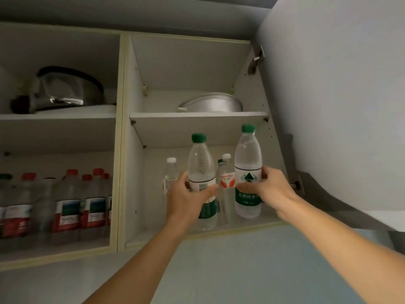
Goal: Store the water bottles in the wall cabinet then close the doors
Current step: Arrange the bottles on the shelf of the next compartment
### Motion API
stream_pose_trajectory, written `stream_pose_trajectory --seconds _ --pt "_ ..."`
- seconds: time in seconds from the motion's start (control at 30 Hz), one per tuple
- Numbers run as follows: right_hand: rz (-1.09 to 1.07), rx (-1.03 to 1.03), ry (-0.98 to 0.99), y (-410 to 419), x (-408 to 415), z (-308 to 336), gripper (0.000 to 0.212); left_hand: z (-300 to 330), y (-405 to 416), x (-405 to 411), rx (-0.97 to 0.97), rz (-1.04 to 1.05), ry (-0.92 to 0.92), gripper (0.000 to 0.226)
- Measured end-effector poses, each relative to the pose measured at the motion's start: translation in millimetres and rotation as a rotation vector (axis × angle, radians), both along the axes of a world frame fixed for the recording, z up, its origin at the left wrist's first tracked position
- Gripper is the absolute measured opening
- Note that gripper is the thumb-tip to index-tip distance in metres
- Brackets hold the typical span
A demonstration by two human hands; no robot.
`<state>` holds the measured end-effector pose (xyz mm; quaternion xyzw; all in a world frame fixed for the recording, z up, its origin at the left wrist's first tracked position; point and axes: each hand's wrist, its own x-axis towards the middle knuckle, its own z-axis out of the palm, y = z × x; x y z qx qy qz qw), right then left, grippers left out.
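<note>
red-capped bottles [65, 205] left, pot [210, 104] above

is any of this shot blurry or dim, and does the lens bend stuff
Head view: dim, flat light throughout; the red-capped bottles in the left compartment are smeared soft, while the two green-capped bottles, one in the left hand and one in the right hand, are sharper, the right one's label readable. The wide lens bows the open door and cabinet edges. No strong glare.

bottles [225, 178] crowd shelf rear, front edge [252, 226] free
</note>
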<state>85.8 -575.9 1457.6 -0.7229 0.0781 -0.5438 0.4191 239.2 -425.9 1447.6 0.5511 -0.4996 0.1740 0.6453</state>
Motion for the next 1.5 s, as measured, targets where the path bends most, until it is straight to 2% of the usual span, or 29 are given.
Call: stream_pose_trajectory --seconds 0.13,0.33,0.5,0.63,0.8,1.03,1.23,1.3,1.37,1.43,1.5 --pt "-0.04 -0.015 0.102 -28 21 1 0.042 4 -27 12 0.081 0.018 0.068 0.039" --pt "-0.041 -0.031 0.1 -62 49 -14 0.038 13 -49 32 0.222 0.008 0.173 0.029" --pt "-0.041 -0.108 0.122 -78 63 -21 0.038 20 -56 51 0.372 0.088 0.155 0.046" --pt "-0.032 -0.122 0.128 -88 68 -21 0.04 27 -64 54 0.433 0.107 0.145 0.042" --pt "-0.119 -0.101 0.146 -100 79 -23 0.039 27 -88 56 0.444 0.141 0.13 0.025" --pt "-0.192 -0.102 0.121 -102 87 -25 0.033 24 -120 51 0.396 0.22 0.137 0.043" --pt "-0.205 -0.089 0.185 -91 80 -23 0.039 11 -110 46 0.416 0.26 0.038 0.041" --pt "-0.322 -0.144 0.228 -87 78 -23 0.053 10 -92 49 0.391 0.266 -0.024 0.044" --pt "-0.513 -0.261 0.167 -77 77 -23 0.07 11 -71 53 0.308 0.353 -0.118 0.047" --pt "-0.593 -0.462 -0.014 -59 77 -23 0.066 13 -50 62 0.206 0.488 -0.22 0.055" --pt "-0.557 -0.626 -0.098 -43 82 -19 0.056 15 -32 73 0.129 0.586 -0.297 0.061"
